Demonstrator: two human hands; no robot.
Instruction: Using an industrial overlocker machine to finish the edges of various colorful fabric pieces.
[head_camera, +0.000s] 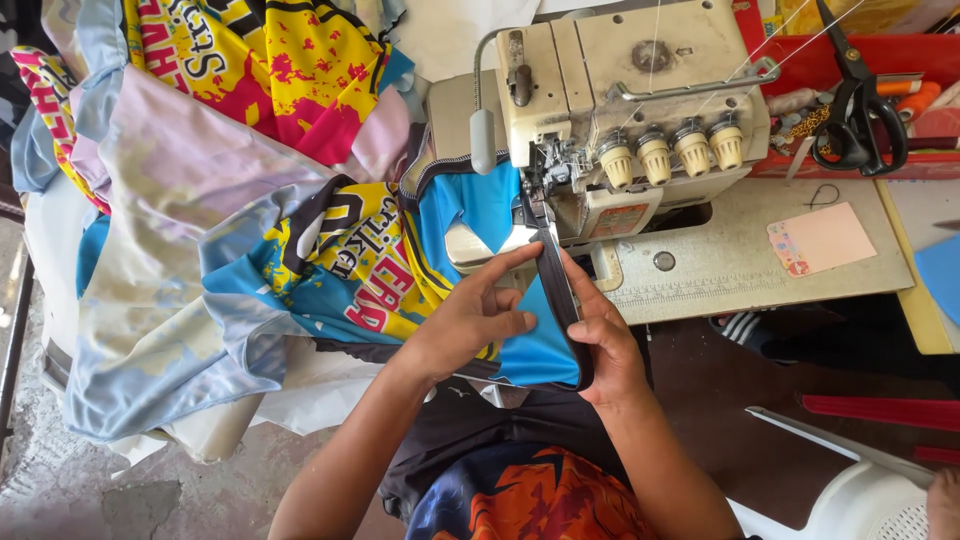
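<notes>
Here the blue garment (545, 350) with its black trim (556, 285) is pinched by the left hand (470, 320) and right hand (600, 340); spools (915, 95) are kept in the red tray (800, 60).

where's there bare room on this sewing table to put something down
The beige machine table is bare between the cream overlock sewing machine and the pink card, and along its front edge. It is crowded left of the machine, where the printed fabric pile lies, and under the needle, where the left hand and right hand hold blue fabric with black trim.

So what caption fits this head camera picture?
Two hands, left hand and right hand, hold blue fabric at a sewing machine.
</notes>
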